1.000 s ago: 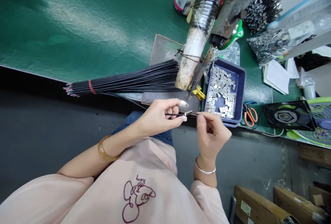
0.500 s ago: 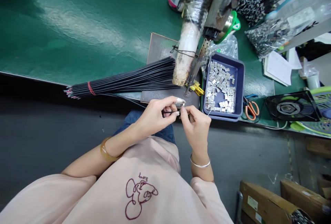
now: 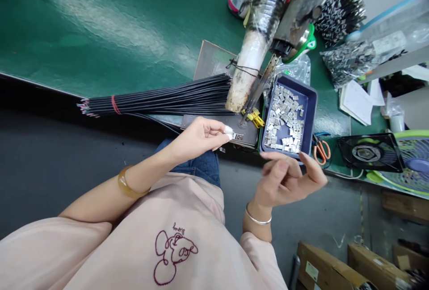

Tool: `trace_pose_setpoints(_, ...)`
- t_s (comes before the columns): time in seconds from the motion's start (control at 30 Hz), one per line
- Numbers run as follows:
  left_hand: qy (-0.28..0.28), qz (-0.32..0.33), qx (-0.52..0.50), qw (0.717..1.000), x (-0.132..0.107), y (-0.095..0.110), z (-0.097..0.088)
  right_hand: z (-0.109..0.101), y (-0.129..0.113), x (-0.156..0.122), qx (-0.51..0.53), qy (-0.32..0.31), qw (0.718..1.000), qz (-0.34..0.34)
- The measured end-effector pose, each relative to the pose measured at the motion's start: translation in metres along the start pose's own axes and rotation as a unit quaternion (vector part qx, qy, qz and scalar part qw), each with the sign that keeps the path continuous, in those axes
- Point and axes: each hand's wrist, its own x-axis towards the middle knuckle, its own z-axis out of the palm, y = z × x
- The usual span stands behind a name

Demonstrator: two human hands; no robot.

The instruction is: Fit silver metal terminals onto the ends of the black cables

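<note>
Between the thumb and a white-covered finger of my left hand (image 3: 204,138) is a small silver USB connector (image 3: 238,136), its metal end pointing right over the dark work plate (image 3: 224,122). My right hand (image 3: 286,178) holds nothing; its fingers are apart and slightly blurred, just in front of the blue tray (image 3: 311,115). Loose silver connectors (image 3: 284,107) lie scattered in that tray. Left of the plate stretches a bundle of black cables (image 3: 161,98), tied by a red band (image 3: 115,104). Another small metal piece (image 3: 222,149) shows below my left hand.
A soldering iron (image 3: 258,84) and a white-wrapped hose (image 3: 246,66) hang over the plate, beside a yellow clip (image 3: 256,119). Orange-handled pliers (image 3: 321,150) and a black fan (image 3: 370,152) sit to the right. Cardboard boxes (image 3: 330,267) stand on the floor.
My right hand has left my left hand and moved right to the tray's near edge, its fingers spreading. My left hand keeps the connector, now more plainly visible.
</note>
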Motion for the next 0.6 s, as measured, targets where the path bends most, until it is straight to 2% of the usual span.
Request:
trace_pose_setpoints(0.2,0.022,-0.001,0.002,1.0,0.007,0.0,0.005,0.013,0.012,-0.012,-0.092,-0.17,0.98,-0.055)
trace_pose_setpoints(0.37,0.03,0.014,0.02,0.999,0.011,-0.007,0.009,0.025,0.02,-0.01,-0.038,-0.18,0.983,-0.026)
trace_pose_setpoints(0.6,0.05,0.025,0.028,0.998,0.015,-0.005,0.012,0.028,0.024,-0.005,-0.021,-0.196,0.98,-0.006)
